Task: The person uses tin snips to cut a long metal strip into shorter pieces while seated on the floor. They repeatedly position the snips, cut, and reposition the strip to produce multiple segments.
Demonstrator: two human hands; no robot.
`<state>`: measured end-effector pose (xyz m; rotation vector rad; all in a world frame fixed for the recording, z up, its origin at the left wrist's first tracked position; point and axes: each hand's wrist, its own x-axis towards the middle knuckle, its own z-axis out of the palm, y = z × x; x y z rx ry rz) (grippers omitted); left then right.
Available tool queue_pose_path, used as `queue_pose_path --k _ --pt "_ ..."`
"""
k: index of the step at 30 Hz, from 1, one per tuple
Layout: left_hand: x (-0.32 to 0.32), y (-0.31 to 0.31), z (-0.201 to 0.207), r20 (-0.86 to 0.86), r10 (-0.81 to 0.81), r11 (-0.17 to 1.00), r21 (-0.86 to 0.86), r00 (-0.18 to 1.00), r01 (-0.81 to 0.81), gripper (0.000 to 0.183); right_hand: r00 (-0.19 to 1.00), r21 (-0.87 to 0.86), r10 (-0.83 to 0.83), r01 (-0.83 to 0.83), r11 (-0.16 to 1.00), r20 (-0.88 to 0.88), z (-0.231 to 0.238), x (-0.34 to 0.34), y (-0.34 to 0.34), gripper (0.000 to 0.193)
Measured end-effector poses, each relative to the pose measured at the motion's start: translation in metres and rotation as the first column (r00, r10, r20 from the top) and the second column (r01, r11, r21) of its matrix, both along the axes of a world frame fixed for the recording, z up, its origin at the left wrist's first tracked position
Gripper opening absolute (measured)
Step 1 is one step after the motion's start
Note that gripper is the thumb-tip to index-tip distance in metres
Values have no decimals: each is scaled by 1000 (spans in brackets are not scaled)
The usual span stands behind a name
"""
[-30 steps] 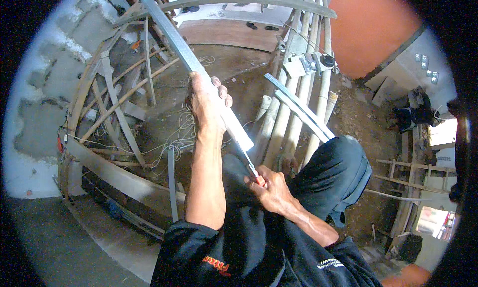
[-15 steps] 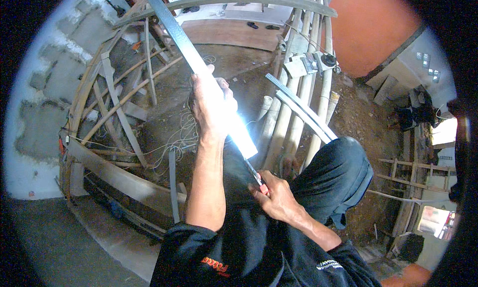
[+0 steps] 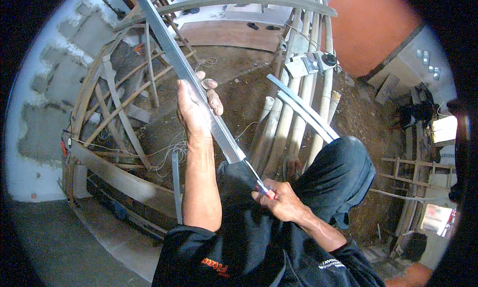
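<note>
A long, shiny metal channel (image 3: 169,45) slants from the upper left down to the middle of the picture. My left hand (image 3: 195,107) holds it from below, the palm against its lower half and the fingers curled over the far edge. At the channel's lower end is a slim metal tool (image 3: 254,175) with a red-tipped handle, by its shape probably tin snips. My right hand (image 3: 281,202) is closed round that handle, low in front of my body. How the tool's tip meets the channel is too fine to make out.
Several bamboo poles (image 3: 295,132) lie right of centre, with shorter metal channels (image 3: 306,112) across them and a grey-white device (image 3: 301,66) farther up. A timber frame (image 3: 117,87) stands left. Loose white cord (image 3: 172,152) lies on the dirt floor.
The channel and my left hand have shifted slightly left and turned, so the bright glare on the metal is gone. My right hand has moved a little down and right with the tool.
</note>
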<state>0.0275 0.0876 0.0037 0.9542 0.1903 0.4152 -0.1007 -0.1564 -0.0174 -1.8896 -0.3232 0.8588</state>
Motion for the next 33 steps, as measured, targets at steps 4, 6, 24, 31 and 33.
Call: queue_pose_path --k 4,6,24,31,33 --pt "0 -5 0 17 -1 1000 -4 1000 1 61 1000 10 -13 13 1000 -4 1 1 2 22" --pt "-1 -8 1 0 1 1000 9 1000 -1 61 999 46 -35 34 998 23 0 2 4 28" --pt "-3 -30 12 -123 118 992 60 985 -111 57 921 -152 -92 160 975 379 0 7 10 29" --pt "-4 -29 11 -167 111 992 70 980 -101 58 969 -117 -103 131 984 223 -5 8 8 26" --pt "-5 -28 11 -175 79 997 25 981 -75 59 991 1 -124 124 992 -55 -6 7 8 24"
